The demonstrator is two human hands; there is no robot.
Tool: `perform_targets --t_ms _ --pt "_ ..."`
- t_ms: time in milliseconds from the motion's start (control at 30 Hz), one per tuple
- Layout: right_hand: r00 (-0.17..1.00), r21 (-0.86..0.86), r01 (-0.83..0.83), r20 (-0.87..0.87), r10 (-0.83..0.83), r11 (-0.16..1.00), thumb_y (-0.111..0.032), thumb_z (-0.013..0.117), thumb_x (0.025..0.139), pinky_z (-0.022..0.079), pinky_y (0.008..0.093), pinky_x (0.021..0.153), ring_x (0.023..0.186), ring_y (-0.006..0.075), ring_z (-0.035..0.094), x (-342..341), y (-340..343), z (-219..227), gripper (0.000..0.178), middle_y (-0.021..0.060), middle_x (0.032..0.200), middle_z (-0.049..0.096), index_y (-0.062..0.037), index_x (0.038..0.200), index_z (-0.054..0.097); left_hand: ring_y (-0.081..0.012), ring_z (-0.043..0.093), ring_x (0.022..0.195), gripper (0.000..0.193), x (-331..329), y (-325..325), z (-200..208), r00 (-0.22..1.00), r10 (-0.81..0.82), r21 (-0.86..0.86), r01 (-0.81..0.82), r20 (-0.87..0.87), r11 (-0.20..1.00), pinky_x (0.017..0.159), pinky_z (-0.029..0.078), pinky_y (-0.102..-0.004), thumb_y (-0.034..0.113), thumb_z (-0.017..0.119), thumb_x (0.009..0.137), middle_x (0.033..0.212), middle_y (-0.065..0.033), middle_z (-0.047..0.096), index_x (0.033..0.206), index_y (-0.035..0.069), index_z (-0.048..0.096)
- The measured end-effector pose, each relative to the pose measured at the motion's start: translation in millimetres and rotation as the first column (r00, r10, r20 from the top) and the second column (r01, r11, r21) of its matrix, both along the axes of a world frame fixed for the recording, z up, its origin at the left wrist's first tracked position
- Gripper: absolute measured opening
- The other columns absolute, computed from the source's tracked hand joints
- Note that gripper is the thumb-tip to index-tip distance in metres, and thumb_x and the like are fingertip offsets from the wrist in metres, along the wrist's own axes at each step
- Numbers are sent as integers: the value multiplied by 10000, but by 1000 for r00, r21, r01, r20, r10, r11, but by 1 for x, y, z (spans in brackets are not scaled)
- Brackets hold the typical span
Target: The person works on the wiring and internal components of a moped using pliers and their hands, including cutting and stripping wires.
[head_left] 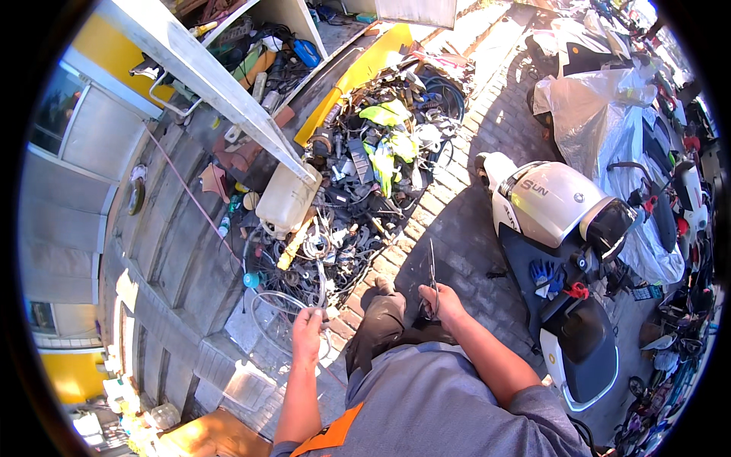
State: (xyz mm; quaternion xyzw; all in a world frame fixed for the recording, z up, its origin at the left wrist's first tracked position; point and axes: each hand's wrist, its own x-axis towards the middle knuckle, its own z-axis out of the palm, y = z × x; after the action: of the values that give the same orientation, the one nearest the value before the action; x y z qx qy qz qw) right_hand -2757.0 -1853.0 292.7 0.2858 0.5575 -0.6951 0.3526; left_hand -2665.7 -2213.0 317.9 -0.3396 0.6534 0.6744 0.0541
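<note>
My left hand (308, 331) is closed on a loop of pale, clear-looking cable or tubing (263, 329), which curls out to its left and hangs beside my leg. In my right hand (448, 303), held in front of my right thigh, is a long, thin, pointed metal tool (432, 263) with its tip away from me; its handle is mostly covered by my fingers, so I cannot tell its exact kind. Just ahead lies a big heap of tangled cables and dark scrap parts (354, 221), with yellow-green cloth (388, 145) on top.
A whitish plastic jerrycan (288, 199) sits at the heap's left, behind a white post (228, 91). Concrete steps (171, 251) rise on the left. To the right stands a white scooter (544, 202) with blue gloves (544, 276) on it, near a silver cover (601, 129).
</note>
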Motion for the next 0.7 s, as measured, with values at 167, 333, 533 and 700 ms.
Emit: perform_targets --t_ms 167,333,533,700 --pt "998 77 30 -55 -26 997 -269 702 1009 432 302 546 608 131 551 -76 -12 -29 244 5 732 578 -117 846 602 -104 631 973 148 -135 -46 95 948 36 -225 -112 -315 968 893 529 -273 168 609 1104 1084 -16 686 1162 51 679" --pt "984 104 172 -53 -167 980 -231 703 972 452 306 588 641 126 561 -141 -19 -16 193 8 755 601 -78 872 639 -221 524 1341 483 -263 -63 174 825 -104 -399 -155 -556 904 1143 414 -367 183 651 1076 1434 -116 554 1496 14 486" --pt "946 131 317 -109 -304 939 -190 700 962 454 304 542 606 127 563 -210 -25 -27 155 9 750 595 -84 906 600 -400 263 1591 880 -365 -54 215 690 -210 -614 -413 -693 673 1297 188 -584 320 760 1019 1675 -224 324 1680 29 257" --pt "984 240 174 -89 -157 955 -140 660 970 497 313 564 630 145 610 -293 -33 -62 113 44 796 651 -44 967 601 -343 363 1486 953 -411 -48 213 578 -283 -622 -554 -766 554 1250 253 -513 346 768 1014 1578 -213 370 1647 -88 202"
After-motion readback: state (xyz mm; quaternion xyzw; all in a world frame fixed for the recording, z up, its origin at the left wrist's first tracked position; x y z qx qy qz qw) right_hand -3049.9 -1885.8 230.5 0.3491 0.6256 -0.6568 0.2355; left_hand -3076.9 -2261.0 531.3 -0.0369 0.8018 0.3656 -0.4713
